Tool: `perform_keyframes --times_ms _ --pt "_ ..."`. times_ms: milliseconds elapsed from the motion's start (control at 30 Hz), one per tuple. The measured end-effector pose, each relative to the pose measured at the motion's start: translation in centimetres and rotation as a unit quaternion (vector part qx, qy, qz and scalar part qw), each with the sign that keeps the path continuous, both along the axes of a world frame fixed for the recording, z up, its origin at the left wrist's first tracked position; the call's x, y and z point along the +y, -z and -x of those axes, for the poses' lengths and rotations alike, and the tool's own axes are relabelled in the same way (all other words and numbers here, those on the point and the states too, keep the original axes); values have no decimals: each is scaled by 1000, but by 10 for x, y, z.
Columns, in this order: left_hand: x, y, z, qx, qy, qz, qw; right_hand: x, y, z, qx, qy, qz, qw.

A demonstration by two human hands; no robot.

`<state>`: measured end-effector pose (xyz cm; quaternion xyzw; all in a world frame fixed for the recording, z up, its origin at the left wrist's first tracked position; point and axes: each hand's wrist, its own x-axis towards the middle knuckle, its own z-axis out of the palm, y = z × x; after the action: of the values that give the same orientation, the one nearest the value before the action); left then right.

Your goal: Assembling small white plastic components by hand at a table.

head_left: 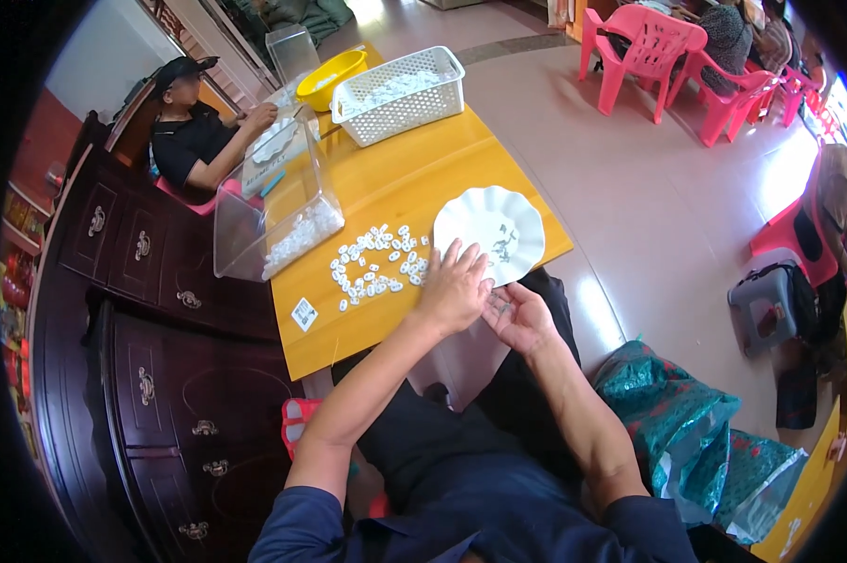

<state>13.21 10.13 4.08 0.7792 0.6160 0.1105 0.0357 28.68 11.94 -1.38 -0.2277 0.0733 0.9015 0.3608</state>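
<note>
A white plate with a scalloped rim (457, 214) rests near the right edge of the wooden table, with small grey metal-looking pieces (503, 244) scattered in it. My left hand (456, 289) lies palm down with its fingers stretched out at the plate's near-left rim. Just below that rim my right hand (521, 319) is turned palm up and cupped; a few tiny grey pieces appear to lie in it, partly covered by the left fingers. Left of the plate, many small white oval pieces (365, 283) with dark centres are spread on the table.
A clear bin (231, 230) of white parts stands at the table's left edge. Farther back are a white perforated basket (395, 113) and a yellow bowl (334, 77). Across the table sits another person (198, 141). Green bags (667, 413) lie on the floor at right.
</note>
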Motion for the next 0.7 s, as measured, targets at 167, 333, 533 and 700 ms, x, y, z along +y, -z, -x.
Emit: perform_keyframes --times_ms 167,333,533,700 --pt "0 3 -2 4 -6 -2 1000 1 4 -1 11 -5 -8 1000" --pt "-1 4 -5 -6 34 12 999 3 13 -1 -1 -5 -14 1000" --pt "-8 -1 -4 -5 42 15 999 4 12 -1 -7 -15 -20 1000" --pt "-20 -1 0 -42 58 -18 997 7 20 -6 28 -29 -23 999"
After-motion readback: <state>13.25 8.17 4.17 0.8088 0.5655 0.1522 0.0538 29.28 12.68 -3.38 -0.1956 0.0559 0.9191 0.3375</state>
